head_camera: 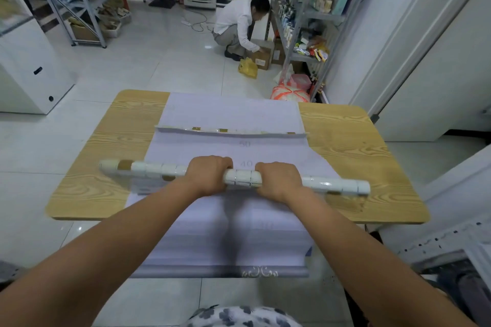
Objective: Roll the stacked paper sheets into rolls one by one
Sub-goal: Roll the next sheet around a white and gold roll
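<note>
Your left hand [210,176] and right hand [279,180] sat side by side near the middle of the roll [243,177], knuckles up, fingers curled over its far side and clasping it. A short stretch of the roll showed between them. The roll lay across the stack of paper sheets [225,233] and was longer than the stack was wide, so both ends stuck out over bare table [372,167]. Its left end sat a little farther from you than its right.

Beyond the roll, the unrolled part of the sheet lay flat up to a far edge [231,131] that curled upward, well short of the table's far rim. The stack ran down the centre of the table and overhung the near rim toward you. Strips of open wood lay on both sides of it. Tiled floor [159,61] lay open to the left and ahead.

A person [239,24] crouched well beyond the table, reaching to a cardboard box [263,54] beside a metal shelf unit [305,16]. A yellow bag [248,68] lay just in front of the box, and a white cabinet [29,71] stood at far left.

The roll was a glossy white cylinder printed with a grid of tile-like squares, a few of them gold-brown. The lifted far edge showed the same pattern. The sheets were matte pale lilac with faint printed numbers. The table was pale wood-grain laminate with rounded corners
</note>
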